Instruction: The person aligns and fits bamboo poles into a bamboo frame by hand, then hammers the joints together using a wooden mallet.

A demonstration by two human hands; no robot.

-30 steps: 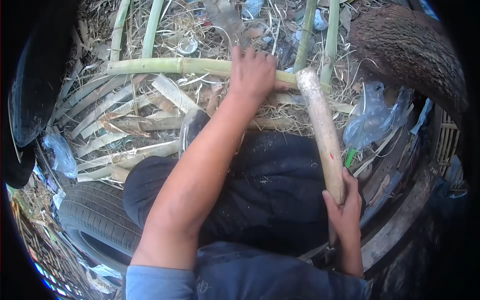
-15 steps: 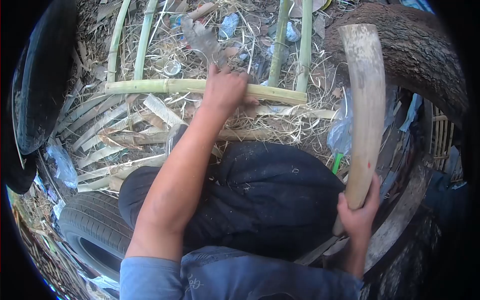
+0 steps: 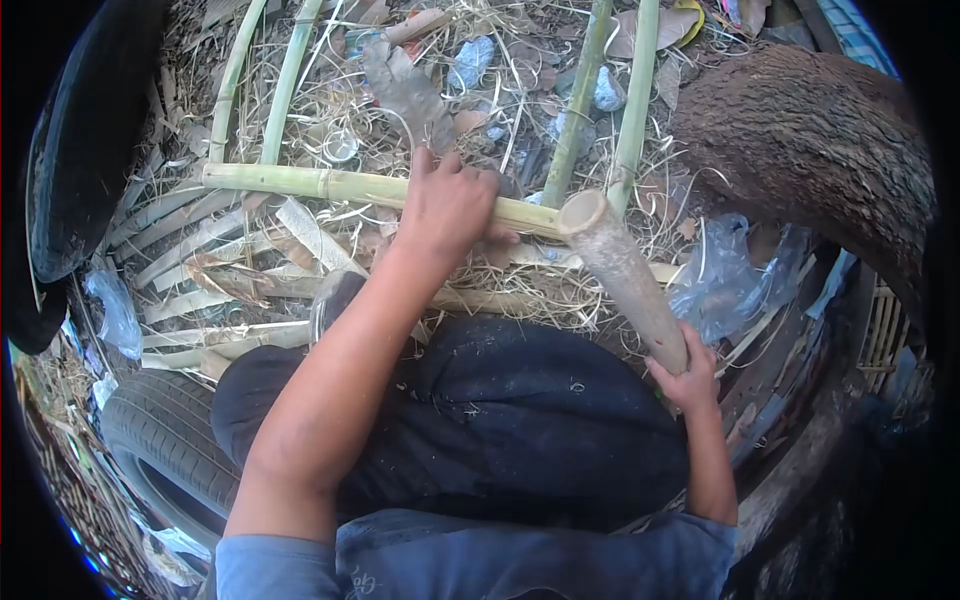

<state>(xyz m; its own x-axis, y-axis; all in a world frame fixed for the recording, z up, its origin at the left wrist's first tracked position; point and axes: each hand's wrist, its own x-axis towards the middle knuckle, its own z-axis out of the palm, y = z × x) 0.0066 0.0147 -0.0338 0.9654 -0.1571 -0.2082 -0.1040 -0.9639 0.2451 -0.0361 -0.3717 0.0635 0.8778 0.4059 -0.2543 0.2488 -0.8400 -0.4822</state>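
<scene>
My left hand (image 3: 450,205) is closed around a pale green bamboo crosspiece (image 3: 270,180) lying across the ground. Bamboo poles run away from the crosspiece: two slim ones (image 3: 292,80) at its left end, two more (image 3: 632,110) at its right. In my right hand (image 3: 687,372) is the narrow end of a thick wooden club (image 3: 628,270). The club tilts forward and left, and its broad round end appears over the crosspiece's right end, hiding it. Whether club and bamboo touch I cannot tell.
A thick tree trunk (image 3: 800,140) curves along the right. Beside it lies a clear plastic bag (image 3: 725,280). Bamboo strips (image 3: 215,260) and shavings cover the ground before my bent legs (image 3: 540,420). A tyre (image 3: 165,430) lies at lower left, and a dark round object (image 3: 90,130) stands at upper left.
The club has swung down and left from its raised position on the right to the crosspiece's right end. My left hand keeps its grip. The camera view has shifted slightly.
</scene>
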